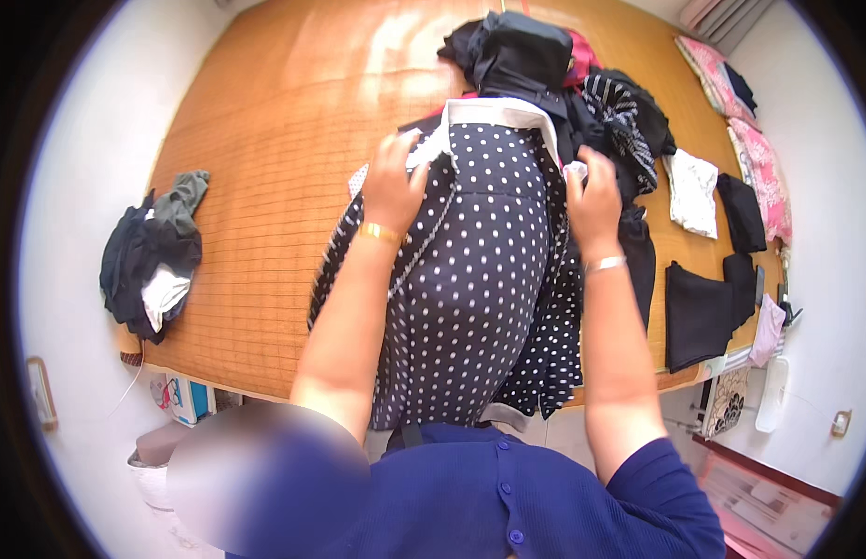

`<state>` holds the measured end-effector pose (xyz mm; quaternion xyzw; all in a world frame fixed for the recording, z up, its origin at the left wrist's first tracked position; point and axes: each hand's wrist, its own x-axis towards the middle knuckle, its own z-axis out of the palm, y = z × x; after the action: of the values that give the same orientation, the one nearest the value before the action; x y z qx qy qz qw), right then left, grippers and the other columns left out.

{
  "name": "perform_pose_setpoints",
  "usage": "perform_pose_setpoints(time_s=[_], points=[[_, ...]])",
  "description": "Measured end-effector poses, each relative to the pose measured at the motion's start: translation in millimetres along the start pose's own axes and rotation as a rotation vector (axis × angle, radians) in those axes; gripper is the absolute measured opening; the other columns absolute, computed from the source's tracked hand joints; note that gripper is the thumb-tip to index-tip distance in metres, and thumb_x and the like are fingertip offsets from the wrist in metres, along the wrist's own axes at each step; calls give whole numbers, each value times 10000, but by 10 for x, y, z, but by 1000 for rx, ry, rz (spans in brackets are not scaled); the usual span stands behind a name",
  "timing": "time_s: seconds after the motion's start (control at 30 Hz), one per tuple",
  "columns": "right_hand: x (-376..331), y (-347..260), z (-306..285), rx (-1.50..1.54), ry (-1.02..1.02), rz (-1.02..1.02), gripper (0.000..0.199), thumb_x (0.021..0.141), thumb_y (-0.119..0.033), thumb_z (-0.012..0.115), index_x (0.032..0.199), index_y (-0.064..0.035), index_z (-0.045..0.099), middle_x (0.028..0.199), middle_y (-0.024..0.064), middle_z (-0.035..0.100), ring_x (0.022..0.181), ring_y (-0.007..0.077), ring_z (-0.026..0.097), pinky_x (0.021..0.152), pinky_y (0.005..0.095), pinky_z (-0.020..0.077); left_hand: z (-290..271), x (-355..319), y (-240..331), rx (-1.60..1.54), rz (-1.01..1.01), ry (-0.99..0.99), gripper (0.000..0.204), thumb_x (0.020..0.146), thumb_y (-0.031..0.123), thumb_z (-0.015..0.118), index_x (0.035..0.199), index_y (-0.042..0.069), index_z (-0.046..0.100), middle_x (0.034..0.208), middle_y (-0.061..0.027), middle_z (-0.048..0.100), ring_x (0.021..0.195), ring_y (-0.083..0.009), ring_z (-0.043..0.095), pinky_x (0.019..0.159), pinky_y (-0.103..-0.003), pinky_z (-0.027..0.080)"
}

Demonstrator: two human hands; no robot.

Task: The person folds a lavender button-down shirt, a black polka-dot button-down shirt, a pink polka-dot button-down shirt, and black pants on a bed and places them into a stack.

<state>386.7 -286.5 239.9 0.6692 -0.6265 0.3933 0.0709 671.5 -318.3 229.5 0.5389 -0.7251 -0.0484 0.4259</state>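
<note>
Partly hidden at the tips, the left hand point(394, 186) and right hand point(594, 205) each pinch the dotted garment point(480, 252) near its white collar point(500, 113).

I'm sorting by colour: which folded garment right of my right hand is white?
The white garment, left of the upper black garment; the lower garments are black too.

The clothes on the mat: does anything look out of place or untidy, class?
Yes: the left pile and the far dark heap look jumbled, while the folded black clothes at right lie flat.
</note>
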Motion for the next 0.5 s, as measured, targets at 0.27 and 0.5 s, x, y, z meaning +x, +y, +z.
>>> perform_pose_setpoints(time_s=[0.27,0.5], points=[[-2412,660,-55,-140,-398,579,366,778,-40,599,1139,-34,536,1095,141,548,966,275,566,869,368,460,-104,-2137,-770,195,-537,-285,446,743,117,689,1156,40,541,1221,-165,497,1164,-324,458,1002,-388,367],[-2523,618,-51,97,-447,637,142,815,-90,597,953,-54,595,822,107,627,718,241,612,672,330,497,-336,-2702,-935,355,-741,-193,433,747,99,669,1153,19,542,1182,-164,525,1138,-310,481,999,-367,373]])
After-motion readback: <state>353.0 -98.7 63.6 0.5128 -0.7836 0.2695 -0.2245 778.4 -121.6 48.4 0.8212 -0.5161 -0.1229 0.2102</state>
